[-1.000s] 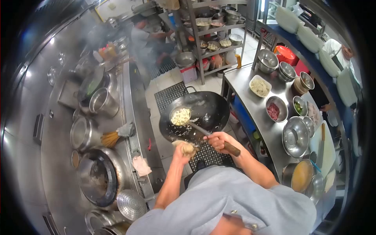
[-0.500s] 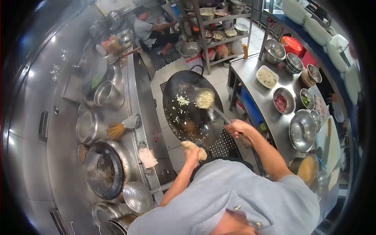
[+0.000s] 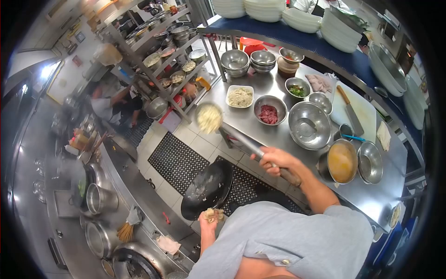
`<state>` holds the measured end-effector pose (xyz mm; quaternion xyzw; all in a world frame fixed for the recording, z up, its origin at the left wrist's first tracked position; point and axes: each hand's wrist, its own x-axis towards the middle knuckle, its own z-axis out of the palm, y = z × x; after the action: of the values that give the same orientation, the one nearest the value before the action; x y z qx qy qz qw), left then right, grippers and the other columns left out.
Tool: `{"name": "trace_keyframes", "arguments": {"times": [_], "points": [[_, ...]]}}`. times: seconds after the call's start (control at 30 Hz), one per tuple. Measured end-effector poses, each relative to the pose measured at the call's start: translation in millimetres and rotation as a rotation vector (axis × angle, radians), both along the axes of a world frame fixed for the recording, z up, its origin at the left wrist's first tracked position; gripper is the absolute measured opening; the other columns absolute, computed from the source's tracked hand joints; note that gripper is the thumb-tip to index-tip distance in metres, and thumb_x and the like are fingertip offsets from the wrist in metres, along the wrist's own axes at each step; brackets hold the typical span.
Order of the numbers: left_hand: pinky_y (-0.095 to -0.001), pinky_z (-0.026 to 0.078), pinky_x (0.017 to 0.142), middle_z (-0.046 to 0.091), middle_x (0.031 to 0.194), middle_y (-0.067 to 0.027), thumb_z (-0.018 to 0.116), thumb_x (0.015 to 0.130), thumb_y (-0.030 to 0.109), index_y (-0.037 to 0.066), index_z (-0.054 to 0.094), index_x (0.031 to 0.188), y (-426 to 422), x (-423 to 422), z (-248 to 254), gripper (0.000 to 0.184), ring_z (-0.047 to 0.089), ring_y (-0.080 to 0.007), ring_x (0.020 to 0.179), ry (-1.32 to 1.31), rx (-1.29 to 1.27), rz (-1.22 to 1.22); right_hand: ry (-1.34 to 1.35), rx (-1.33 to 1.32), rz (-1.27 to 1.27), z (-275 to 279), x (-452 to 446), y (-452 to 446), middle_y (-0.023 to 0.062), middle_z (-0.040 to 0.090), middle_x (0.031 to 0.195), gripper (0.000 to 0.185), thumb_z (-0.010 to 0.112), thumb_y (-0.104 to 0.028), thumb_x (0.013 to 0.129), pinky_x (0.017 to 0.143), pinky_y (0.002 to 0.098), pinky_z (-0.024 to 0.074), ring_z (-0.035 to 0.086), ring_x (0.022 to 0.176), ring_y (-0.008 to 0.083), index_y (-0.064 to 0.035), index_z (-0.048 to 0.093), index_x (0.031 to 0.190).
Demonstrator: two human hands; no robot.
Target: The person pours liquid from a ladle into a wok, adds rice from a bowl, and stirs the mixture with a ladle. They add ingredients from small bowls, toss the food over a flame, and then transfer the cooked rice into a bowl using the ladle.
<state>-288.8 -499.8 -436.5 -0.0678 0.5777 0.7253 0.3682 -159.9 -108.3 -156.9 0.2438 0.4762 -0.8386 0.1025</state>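
Observation:
My right hand (image 3: 277, 160) is wrapped round the handle of a long metal ladle (image 3: 244, 139). The bowl of the ladle holds a heap of pale, chopped food (image 3: 209, 119) beside the edge of the steel table. Low in front of my body, my left hand (image 3: 207, 225) is closed on a folded beige cloth (image 3: 214, 215) at the near rim of a black wok (image 3: 204, 189). The wok is tilted, with only small pale scraps on its inside; any handle under the cloth is hidden.
On the steel table (image 3: 237, 118) at right stand a white dish of pale food (image 3: 240, 96), a bowl of raw red meat (image 3: 269, 113), an orange-filled pot (image 3: 343, 161) and a cleaver (image 3: 350, 111). Stove counter lies left. Another person (image 3: 114, 104) sits at the back left.
My view has turned right. The loaded ladle has moved from over the wok toward the steel table. The pale food seen in the wok is mostly gone from it, and the wok is more tilted.

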Motion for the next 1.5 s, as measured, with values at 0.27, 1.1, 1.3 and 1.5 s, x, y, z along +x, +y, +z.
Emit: {"name": "trace_keyframes", "arguments": {"times": [0.27,1.1,1.3,1.5], "points": [[-0.0416,0.052,0.059,0.061,0.077,-0.0165,0.049,0.079,0.022,0.001,0.059,0.078,-7.1,14.5,2.7,0.023,0.061,-0.0308,0.069,-0.075,-0.021,0.082,-0.295,1.452,-0.084,-65.8,-43.0,70.6,0.0293,0.063,0.087,0.053,0.051,-0.009,0.078,0.071,0.0549,0.0475,0.063,0.083,0.0441,0.0021,0.039,0.129],[-0.0353,0.053,0.063,0.062,0.079,-0.0097,0.053,0.087,0.015,0.005,0.057,0.088,-99.5,-11.7,238.5,0.011,0.064,-0.0232,0.074,0.245,0.603,1.423,0.515,0.458,1.001,35.3,-223.1,-256.4,0.0074,0.057,0.078,0.058,0.054,-0.010,0.090,0.051,0.0274,0.0475,0.056,0.055,0.0153,-0.0036,0.028,0.141],[-0.0374,0.054,0.067,0.063,0.082,-0.0102,0.051,0.088,0.015,0.004,0.057,0.090,-214.3,-15.0,213.8,0.012,0.064,-0.0240,0.077,0.324,0.591,1.690,0.853,0.642,1.005,-6.9,-284.9,-362.5,0.0086,0.053,0.066,0.065,0.053,-0.003,0.084,0.054,0.0364,0.0478,0.055,0.055,0.0233,-0.0036,0.022,0.141],[-0.0341,0.053,0.069,0.062,0.086,-0.0095,0.049,0.089,0.013,0.004,0.058,0.090,-286.8,8.0,164.2,0.013,0.063,-0.0217,0.080,0.278,0.675,1.886,1.098,0.739,1.473,-63.8,-291.8,-475.9,0.0286,0.063,0.089,0.069,0.057,-0.019,0.084,0.077,0.0448,0.0491,0.064,0.084,0.0402,-0.0055,0.024,0.143]]}}
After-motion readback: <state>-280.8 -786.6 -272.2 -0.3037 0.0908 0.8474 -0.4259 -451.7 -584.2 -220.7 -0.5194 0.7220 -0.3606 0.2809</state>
